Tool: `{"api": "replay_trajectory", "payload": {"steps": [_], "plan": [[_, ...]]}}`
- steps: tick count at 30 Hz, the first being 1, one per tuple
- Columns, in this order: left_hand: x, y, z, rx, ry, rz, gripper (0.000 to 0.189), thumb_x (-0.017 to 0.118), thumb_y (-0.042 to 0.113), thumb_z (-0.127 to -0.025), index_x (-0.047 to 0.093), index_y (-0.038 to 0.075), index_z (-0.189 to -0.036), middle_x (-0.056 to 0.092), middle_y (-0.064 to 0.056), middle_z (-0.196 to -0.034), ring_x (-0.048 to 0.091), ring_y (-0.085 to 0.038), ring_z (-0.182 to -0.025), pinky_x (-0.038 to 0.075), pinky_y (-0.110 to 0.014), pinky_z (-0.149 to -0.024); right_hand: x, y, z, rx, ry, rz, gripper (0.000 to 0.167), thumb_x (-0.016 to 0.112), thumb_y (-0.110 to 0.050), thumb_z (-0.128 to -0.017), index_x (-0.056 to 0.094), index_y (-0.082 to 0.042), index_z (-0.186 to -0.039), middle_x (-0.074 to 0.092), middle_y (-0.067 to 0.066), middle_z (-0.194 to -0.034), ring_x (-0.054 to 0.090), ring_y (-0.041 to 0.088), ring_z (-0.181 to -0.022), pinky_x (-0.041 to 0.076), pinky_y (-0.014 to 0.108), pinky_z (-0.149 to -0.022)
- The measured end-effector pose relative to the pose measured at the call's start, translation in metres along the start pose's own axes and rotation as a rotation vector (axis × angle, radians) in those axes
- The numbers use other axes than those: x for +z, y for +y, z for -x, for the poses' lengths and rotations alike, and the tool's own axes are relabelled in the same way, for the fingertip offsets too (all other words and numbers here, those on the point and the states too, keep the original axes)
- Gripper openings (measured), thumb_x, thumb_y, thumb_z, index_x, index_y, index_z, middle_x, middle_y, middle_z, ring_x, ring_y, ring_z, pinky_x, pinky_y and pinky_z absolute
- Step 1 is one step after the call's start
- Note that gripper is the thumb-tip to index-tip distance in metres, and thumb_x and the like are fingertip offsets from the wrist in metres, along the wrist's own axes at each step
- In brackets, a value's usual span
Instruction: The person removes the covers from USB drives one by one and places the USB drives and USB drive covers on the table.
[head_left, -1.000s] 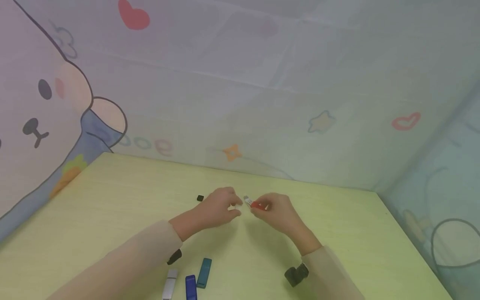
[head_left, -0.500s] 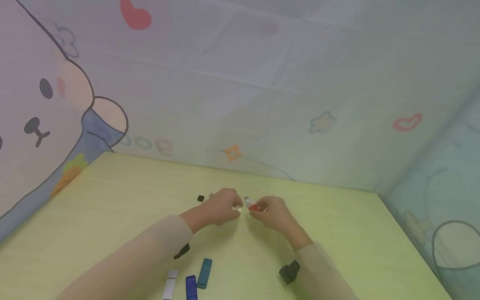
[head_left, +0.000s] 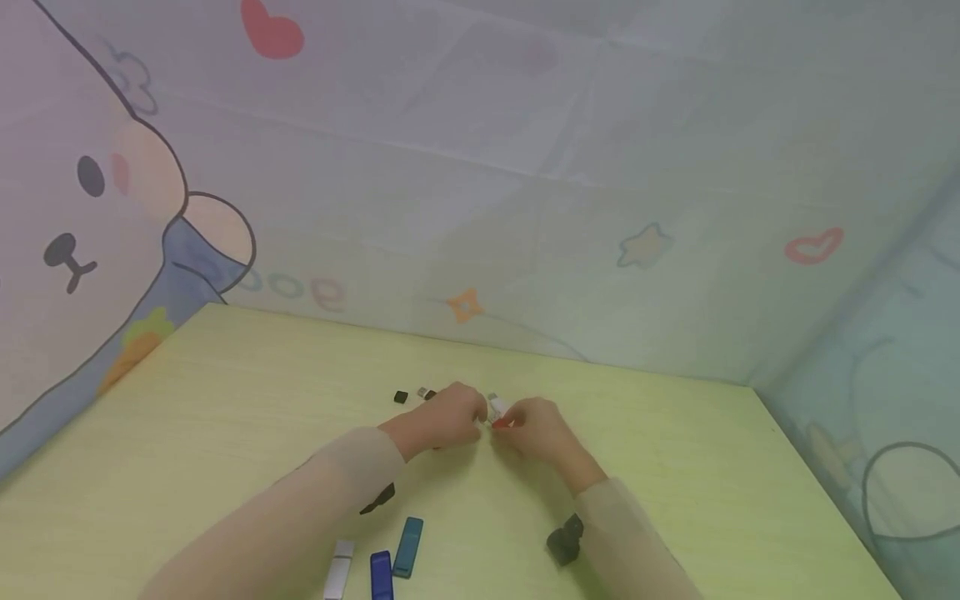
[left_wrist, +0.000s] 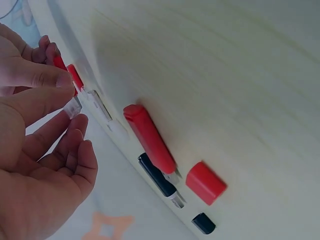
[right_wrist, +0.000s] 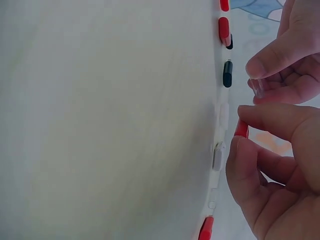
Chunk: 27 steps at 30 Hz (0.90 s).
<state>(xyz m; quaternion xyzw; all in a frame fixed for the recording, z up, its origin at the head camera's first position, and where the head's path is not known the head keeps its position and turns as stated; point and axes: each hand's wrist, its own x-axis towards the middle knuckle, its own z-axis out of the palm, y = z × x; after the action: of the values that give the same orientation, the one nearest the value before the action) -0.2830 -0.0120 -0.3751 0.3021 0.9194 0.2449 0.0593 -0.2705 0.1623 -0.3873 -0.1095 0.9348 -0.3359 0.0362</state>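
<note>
My left hand point(head_left: 450, 417) pinches a small clear cap point(right_wrist: 257, 88) between thumb and fingertips. Close to its right, my right hand point(head_left: 536, 429) holds a small red stick point(right_wrist: 241, 128), mostly covered by the fingers; it looks like a USB flash drive. The cap and the red stick are very near each other, and whether they touch cannot be told. Beyond the hands, a red flash drive point(left_wrist: 150, 140) and a black flash drive point(left_wrist: 156, 172) lie side by side, metal plugs bare. Their red cap point(left_wrist: 206, 183) and black cap point(left_wrist: 204, 223) lie nearby.
A whitish stick point(left_wrist: 100, 106) and a pale cap point(left_wrist: 118, 131) lie behind the hands. Closer to me on the table point(head_left: 690, 500) are flat white point(head_left: 339, 571), blue point(head_left: 382, 575) and teal point(head_left: 408, 547) sticks. A printed cloth point(head_left: 487, 167) hangs behind.
Both hands have drawn closer together, the left moving right and the right slightly left and nearer me. The black drive beside the left wrist has come into sight in the head view.
</note>
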Motion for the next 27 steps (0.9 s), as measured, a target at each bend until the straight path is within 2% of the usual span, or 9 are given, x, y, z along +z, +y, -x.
{"api": "replay_trajectory", "payload": {"steps": [4,12,19,23,27], "plan": [[0.0016,-0.0003,-0.0016,-0.027,-0.024,0.007,0.023,0.06,-0.007,-0.08,0.072,-0.004,-0.1,0.069,-0.015,-0.104,0.051,-0.014,-0.058,0.043,-0.024,-0.054,0.0007,0.0027,-0.001,-0.026,-0.024,0.008,0.016,0.072,-0.015,-0.083,0.072,0.0,-0.088,0.062,0.001,-0.065,0.051,0.01,-0.053,0.041,0.021,-0.051],[0.0019,-0.0015,-0.0043,-0.024,-0.085,-0.067,0.016,0.064,-0.003,-0.082,0.072,-0.002,-0.095,0.07,-0.012,-0.097,0.055,-0.016,-0.073,0.046,-0.026,-0.061,0.002,0.0035,-0.0027,-0.01,-0.077,0.018,0.017,0.073,-0.016,-0.083,0.073,0.0,-0.09,0.06,0.0,-0.066,0.048,0.01,-0.055,0.04,0.021,-0.053],[0.0041,-0.0058,-0.0038,-0.007,-0.123,-0.065,0.016,0.063,-0.003,-0.082,0.073,-0.001,-0.095,0.067,-0.007,-0.089,0.051,-0.012,-0.056,0.037,-0.021,-0.044,0.0032,0.0038,-0.0037,-0.01,-0.078,0.042,0.014,0.075,-0.014,-0.081,0.073,-0.002,-0.087,0.061,-0.001,-0.069,0.049,0.011,-0.06,0.04,0.022,-0.055],[0.0032,-0.0075,-0.0032,-0.004,-0.136,-0.058,0.018,0.061,-0.005,-0.08,0.073,0.001,-0.092,0.065,-0.005,-0.085,0.046,-0.01,-0.049,0.035,-0.02,-0.041,0.0039,0.0053,-0.0049,-0.002,-0.081,0.035,0.014,0.077,-0.014,-0.08,0.073,-0.002,-0.086,0.062,0.0,-0.069,0.05,0.01,-0.059,0.041,0.021,-0.054],[0.0018,-0.0094,-0.0036,-0.021,-0.156,-0.037,0.019,0.061,-0.005,-0.079,0.074,0.002,-0.092,0.065,-0.006,-0.088,0.043,-0.009,-0.042,0.034,-0.02,-0.04,0.0045,0.0071,-0.0066,0.003,-0.084,0.034,0.017,0.078,-0.016,-0.079,0.074,-0.002,-0.087,0.062,0.0,-0.07,0.05,0.01,-0.059,0.041,0.021,-0.054]]}}
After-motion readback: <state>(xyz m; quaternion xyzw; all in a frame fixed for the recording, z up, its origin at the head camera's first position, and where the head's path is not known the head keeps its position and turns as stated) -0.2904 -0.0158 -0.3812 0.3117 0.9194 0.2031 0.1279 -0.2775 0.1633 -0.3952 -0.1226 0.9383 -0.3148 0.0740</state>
